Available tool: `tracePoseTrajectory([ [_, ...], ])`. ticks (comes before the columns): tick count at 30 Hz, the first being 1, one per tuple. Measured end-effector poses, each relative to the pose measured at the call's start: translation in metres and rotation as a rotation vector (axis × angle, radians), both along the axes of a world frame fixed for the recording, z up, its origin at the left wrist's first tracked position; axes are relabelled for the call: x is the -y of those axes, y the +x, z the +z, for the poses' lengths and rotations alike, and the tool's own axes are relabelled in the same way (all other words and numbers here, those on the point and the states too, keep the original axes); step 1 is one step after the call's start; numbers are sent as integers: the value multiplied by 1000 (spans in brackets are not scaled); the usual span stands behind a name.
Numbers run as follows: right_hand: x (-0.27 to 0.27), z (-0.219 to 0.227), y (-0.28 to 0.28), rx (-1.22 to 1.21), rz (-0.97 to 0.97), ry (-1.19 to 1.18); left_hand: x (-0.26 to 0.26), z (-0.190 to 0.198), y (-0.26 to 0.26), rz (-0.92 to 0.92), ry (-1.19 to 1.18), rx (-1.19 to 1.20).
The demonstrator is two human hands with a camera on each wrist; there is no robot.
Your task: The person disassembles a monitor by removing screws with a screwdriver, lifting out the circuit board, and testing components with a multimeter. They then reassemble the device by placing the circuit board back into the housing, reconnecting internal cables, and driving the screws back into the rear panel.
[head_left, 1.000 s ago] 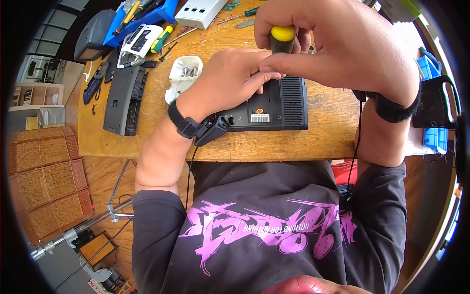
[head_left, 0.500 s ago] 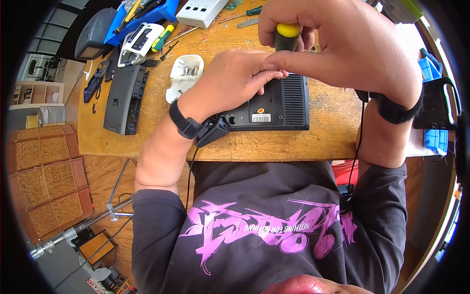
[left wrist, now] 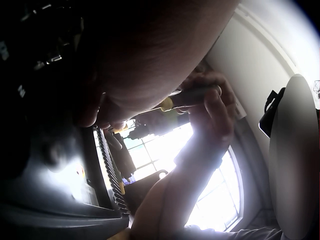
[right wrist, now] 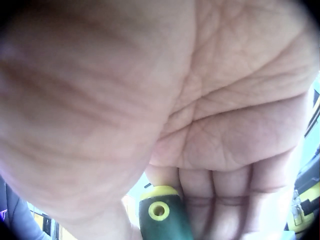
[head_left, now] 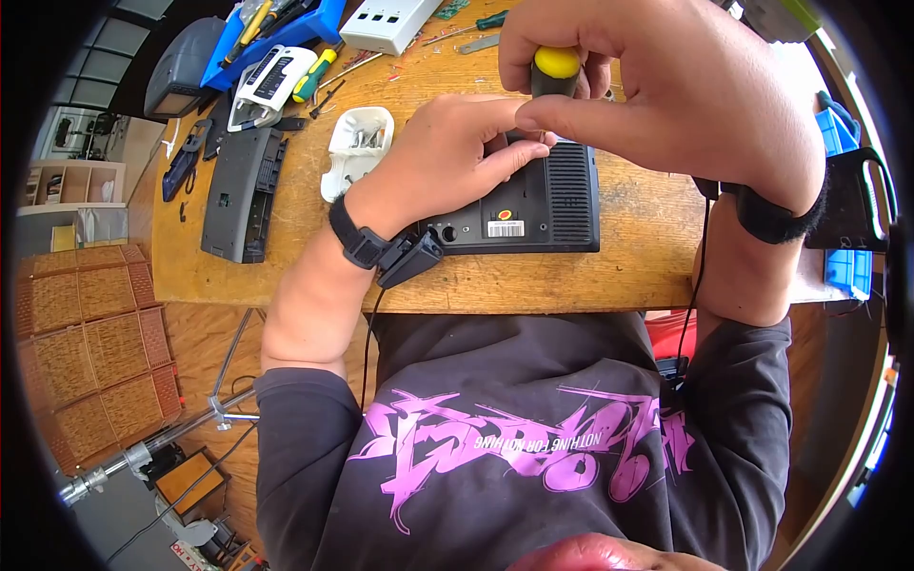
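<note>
A screwdriver (head_left: 556, 65) with a dark green handle and yellow end stands nearly upright over a black plastic device (head_left: 571, 195) with vent slots and a barcode label. My right hand (head_left: 657, 95) holds the handle, thumb on the near side and fingers curled behind it; the right wrist view shows the handle end (right wrist: 165, 212) under the palm. My left hand (head_left: 457, 152) rests over the device, thumb and index fingertips closing about the lower shaft. The screwdriver's tip is hidden by the hands.
A white tray (head_left: 362, 128) with screws stands left of the device. Further left lie a black casing piece (head_left: 243, 195), a white cable tester (head_left: 273, 88) and a green-yellow screwdriver (head_left: 315, 78). Behind are a blue tool bin (head_left: 324, 24) and a white box (head_left: 388, 27).
My left thumb has moved slightly away from the index finger, widening the gap between them. The right hand and screwdriver shifted a little right, then slightly back.
</note>
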State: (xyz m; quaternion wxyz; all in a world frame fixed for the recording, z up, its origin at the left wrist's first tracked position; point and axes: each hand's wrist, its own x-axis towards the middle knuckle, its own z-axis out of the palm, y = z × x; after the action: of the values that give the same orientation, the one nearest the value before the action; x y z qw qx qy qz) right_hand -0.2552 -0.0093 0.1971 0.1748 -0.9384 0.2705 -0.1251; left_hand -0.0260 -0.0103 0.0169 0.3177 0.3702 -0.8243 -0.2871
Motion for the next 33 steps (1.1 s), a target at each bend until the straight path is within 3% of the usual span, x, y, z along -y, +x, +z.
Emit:
tracePoseTrajectory([
  [2, -1, -2, -2, -16, -10, -136, 0, -1, 0, -1, 14, -4],
  [5, 5, -7, -6, 84, 32, -25, 0, -3, 0, -3, 25, -17],
  [8, -3, -8, -1, 55, -1, -187, -2, -2, 0, 3, 44, -16],
  [11, -2, -2, 0, 24, -106, -43, -2, -1, -1, -23, 34, -7],
  [13, -4, -3, -1, -5, -93, -114, -5, 2, -3, -61, 5, -8],
  [15, -5, -7, -2, -28, -123, -112, -12, 12, -8, -38, 176, 9],
  [18, -7, -12, -13, 68, -97, -273, -9, 4, -6, -129, 27, 17],
  [25, 0, -15, -12, 90, -22, -242, -16, 5, -9, -93, 138, -19],
  [30, 1, -18, -14, 99, 11, -232, -17, 5, -9, -226, 89, -31],
  [33, 3, -21, -14, 97, 26, -226, -18, 2, -12, -214, 91, -37],
])
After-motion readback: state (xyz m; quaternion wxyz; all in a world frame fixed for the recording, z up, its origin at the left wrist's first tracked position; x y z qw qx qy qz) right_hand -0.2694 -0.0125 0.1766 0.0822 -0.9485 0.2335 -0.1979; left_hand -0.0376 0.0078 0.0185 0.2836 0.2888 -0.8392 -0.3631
